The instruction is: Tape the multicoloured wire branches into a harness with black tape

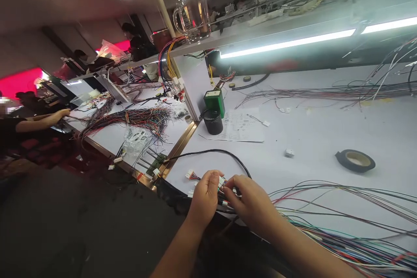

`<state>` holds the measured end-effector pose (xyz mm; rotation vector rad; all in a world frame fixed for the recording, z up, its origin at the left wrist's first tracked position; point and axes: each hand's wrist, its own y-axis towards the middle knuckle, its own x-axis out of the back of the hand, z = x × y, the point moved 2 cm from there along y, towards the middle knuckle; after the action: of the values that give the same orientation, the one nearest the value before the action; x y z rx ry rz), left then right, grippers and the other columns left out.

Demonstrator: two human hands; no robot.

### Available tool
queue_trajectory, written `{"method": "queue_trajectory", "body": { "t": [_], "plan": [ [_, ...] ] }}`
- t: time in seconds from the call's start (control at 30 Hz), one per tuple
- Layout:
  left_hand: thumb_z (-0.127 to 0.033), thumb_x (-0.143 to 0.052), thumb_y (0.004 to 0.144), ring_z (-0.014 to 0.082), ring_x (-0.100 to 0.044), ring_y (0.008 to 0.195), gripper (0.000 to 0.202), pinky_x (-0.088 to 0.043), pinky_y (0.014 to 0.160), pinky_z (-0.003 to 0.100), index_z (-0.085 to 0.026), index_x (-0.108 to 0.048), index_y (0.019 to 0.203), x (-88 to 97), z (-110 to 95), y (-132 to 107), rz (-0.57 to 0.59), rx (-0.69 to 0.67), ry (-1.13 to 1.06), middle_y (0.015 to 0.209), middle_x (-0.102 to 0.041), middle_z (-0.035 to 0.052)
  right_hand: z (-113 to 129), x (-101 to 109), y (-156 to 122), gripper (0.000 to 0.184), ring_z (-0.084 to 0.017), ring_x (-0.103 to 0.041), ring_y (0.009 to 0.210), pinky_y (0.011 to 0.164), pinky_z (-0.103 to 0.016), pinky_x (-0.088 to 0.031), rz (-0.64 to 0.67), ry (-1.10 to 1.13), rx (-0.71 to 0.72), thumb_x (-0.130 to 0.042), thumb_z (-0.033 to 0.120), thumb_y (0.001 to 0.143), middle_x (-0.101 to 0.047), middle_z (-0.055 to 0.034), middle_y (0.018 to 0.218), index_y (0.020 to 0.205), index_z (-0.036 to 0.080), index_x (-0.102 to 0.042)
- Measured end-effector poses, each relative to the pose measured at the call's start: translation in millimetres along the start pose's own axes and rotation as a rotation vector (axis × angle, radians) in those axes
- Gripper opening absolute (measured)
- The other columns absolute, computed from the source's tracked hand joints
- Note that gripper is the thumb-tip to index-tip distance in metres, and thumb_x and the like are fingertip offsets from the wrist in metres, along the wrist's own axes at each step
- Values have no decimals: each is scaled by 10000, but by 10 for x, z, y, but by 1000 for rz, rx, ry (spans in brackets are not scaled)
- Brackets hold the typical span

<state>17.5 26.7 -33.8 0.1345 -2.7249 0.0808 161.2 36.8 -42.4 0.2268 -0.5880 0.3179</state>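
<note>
The white table [319, 139] carries a wire bundle [342, 221] that fans along its near edge, its long axis running off to the right, away from both hands. At that edge the left hand [204, 197] and right hand [252, 202] meet, fingertips pinched together on small white connectors [222, 182] between them. A tape roll [355, 160] lies well apart, farther back on the right.

Black tape roll [355, 160]; green box [214, 102]; white table [325, 134].

Tape roll [355, 160], blk mesh cup [213, 122], glass jug [191, 2].
</note>
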Motion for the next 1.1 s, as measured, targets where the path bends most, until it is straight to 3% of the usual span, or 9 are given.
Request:
{"method": "queue_trajectory", "body": {
  "t": [0.23, 0.33, 0.47, 0.57, 0.67, 0.77, 0.87, 1.0, 1.1],
  "plan": [
    [-476, -333, 971, 195, -599, 852, 397, -472, 789, 314, -166, -581, 985, -19, 8, -12, -75, -33, 42, 899, -637, 60, -55, 25, -9, 200, -201, -598, 769, 622, -285, -389, 184, -219, 143, -427, 230, 955, -650, -14, 830, 950, 264, -624],
    [-476, -330, 971, 192, -593, 831, 393, -465, 758, 309, -168, -573, 994, -25, -24, -15, -135, -41, 69, 895, -628, 62, -116, 48, -83, 278, -196, -607, 841, 696, -290, -435, 222, -56, 155, -404, 205, 958, -662, -19, 925, 1145, 288, -593],
    [-464, -329, 973, 165, -558, 727, 389, -443, 703, 286, -168, -581, 981, -29, -106, 23, -143, -99, 132, 793, -598, 33, -229, 89, -166, 338, -200, -562, 1074, 913, -319, -431, 160, 322, 18, -425, 348, 977, -617, -40, 1179, 1294, 284, -526],
    [-449, -341, 971, 145, -534, 667, 376, -425, 667, 267, -167, -590, 968, -37, -181, 69, -104, -138, 174, 756, -588, 17, -296, 105, -176, 270, -195, -590, 937, 831, -310, -451, 163, 396, -49, -477, 391, 951, -645, -25, 1017, 1143, 272, -625],
    [-435, -350, 969, 137, -533, 657, 362, -415, 662, 259, -161, -587, 963, -45, -280, 97, -96, -173, 208, 768, -598, 19, -333, 145, -161, 288, -188, -536, 738, 738, -341, -416, 113, 237, 18, -410, 401, 971, -575, -9, 765, 928, 243, -647],
    [-430, -361, 965, 130, -509, 617, 350, -401, 637, 251, -163, -587, 942, -56, -397, 101, -94, -208, 241, 699, -567, -3, -380, 189, -170, 338, -213, -503, 791, 808, -396, -367, 64, 93, 87, -375, 402, 981, -550, -12, 716, 825, 232, -623],
    [-450, -356, 964, 122, -471, 573, 370, -384, 607, 247, -168, -592, 927, -71, -478, 130, -71, -200, 251, 631, -519, -23, -455, 208, -200, 341, -228, -510, 864, 828, -400, -367, 101, 139, 43, -365, 411, 977, -587, -23, 768, 878, 244, -646],
    [-546, -376, 934, 125, -458, 583, 444, -366, 586, 251, -169, -610, 923, -108, -439, 273, 0, -100, 178, 630, -496, -18, -528, 195, -206, 372, -235, -541, 876, 818, -391, -392, 152, 214, -48, -368, 448, 945, -613, -41, 832, 899, 242, -674],
    [-674, -377, 875, 101, -424, 523, 580, -347, 526, 233, -180, -560, 1117, -203, -291, 324, 92, 88, -146, 665, -483, -30, -570, 181, -177, 400, -243, -564, 870, 814, -384, -406, 109, 259, -167, -384, 491, 910, -617, -49, 827, 870, 226, -681]
  ]
}}
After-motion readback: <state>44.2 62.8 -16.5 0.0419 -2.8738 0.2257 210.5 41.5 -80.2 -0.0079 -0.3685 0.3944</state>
